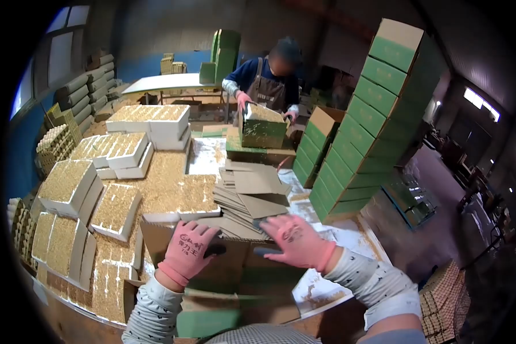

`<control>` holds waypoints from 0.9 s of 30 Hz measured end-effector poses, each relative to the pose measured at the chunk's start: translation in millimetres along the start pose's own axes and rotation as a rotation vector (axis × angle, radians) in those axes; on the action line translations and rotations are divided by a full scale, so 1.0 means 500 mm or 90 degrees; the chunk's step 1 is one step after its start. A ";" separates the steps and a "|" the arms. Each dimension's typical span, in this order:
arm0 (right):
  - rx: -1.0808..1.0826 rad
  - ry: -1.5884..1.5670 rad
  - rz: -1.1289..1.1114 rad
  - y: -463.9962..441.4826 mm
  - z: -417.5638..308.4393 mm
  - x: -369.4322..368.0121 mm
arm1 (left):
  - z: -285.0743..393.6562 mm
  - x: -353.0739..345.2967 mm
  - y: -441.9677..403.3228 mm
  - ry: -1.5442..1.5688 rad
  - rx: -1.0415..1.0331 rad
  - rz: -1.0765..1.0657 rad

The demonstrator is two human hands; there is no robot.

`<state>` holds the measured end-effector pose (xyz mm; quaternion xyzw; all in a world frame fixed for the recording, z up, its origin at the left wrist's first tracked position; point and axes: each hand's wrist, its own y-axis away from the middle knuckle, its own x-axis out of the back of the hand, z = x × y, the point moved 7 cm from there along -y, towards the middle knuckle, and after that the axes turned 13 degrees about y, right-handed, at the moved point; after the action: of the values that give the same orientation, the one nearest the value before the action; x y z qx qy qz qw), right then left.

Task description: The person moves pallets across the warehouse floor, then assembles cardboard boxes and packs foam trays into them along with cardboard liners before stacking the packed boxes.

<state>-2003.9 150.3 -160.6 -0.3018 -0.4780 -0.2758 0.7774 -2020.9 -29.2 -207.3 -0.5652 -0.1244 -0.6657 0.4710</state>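
Dim workshop (160, 37), littered white table (206, 160), gloved hands (192, 247) by cardboard box (221, 269)

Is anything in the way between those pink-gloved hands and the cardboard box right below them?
Nothing visible stands between the left hand or right hand and the cardboard box. The loose cardboard sheets lie beyond it.

Left glove (189, 249) reads "力王" (other characters blurred).

Pink gloves (190, 245), dark fingertips (216, 250), black lettering (189, 243); white patterned sleeves (377, 284)
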 end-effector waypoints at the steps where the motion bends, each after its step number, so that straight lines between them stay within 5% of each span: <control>1: 0.056 -0.004 -0.181 0.016 -0.021 -0.077 | 0.012 -0.010 0.006 -0.009 -0.008 0.013; 3: 0.008 -0.185 -0.279 0.043 -0.032 -0.122 | 0.057 0.007 0.034 0.000 -0.061 0.131; 7: -0.008 -0.113 -0.236 0.003 -0.012 -0.157 | 0.084 -0.022 0.209 -0.033 -0.123 0.148; 11: -0.100 -0.146 -0.040 -0.186 0.021 -0.101 | 0.200 0.032 0.197 0.151 -0.277 -0.132; 12: -0.072 -0.110 -0.085 -0.213 -0.032 -0.170 | 0.154 0.022 0.191 0.212 -0.245 -0.363; 13: -0.039 -0.075 -0.129 -0.220 -0.080 -0.237 | 0.079 0.050 0.161 0.432 -0.009 -0.322; 14: -0.045 0.014 -0.042 -0.209 -0.088 -0.163 | 0.042 0.112 0.135 0.316 0.054 -0.016; 15: -0.001 -0.008 0.059 -0.201 -0.100 -0.130 | -0.019 0.098 0.139 -0.147 0.159 0.166; 16: 0.050 -0.056 0.173 -0.171 -0.100 -0.096 | -0.123 0.036 0.159 0.005 0.383 0.065; 17: 0.096 -0.126 0.218 -0.134 -0.090 -0.058 | -0.114 0.040 0.146 0.031 0.299 0.053; 19: 0.268 -0.427 -0.124 -0.027 -0.074 -0.111 | -0.070 0.048 0.126 0.050 0.259 -0.047; 21: 0.181 -0.308 -0.090 -0.029 -0.140 -0.132 | -0.075 -0.005 0.124 0.011 0.124 -0.149; 23: 0.069 -0.178 -0.051 0.014 -0.181 -0.141 | -0.100 -0.042 0.077 -0.034 0.121 -0.122; 24: 0.071 -0.155 -0.118 0.024 -0.230 -0.236 | -0.095 -0.076 0.062 -0.084 -0.008 -0.212; 25: 0.220 0.014 -0.078 0.051 -0.271 -0.332 | -0.132 -0.103 0.030 0.033 0.236 -0.154; 26: 0.229 -0.042 -0.195 0.009 -0.241 -0.277 | -0.134 -0.153 0.028 -0.147 0.100 0.012; 27: 0.243 -0.089 -0.311 -0.044 -0.193 -0.181 | -0.146 -0.147 0.041 0.060 0.188 0.165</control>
<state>-1999.3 77.9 -273.2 -0.0450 -0.6321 -0.3384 0.6957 -2057.6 -55.3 -302.7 -0.4693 -0.1246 -0.6000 0.6358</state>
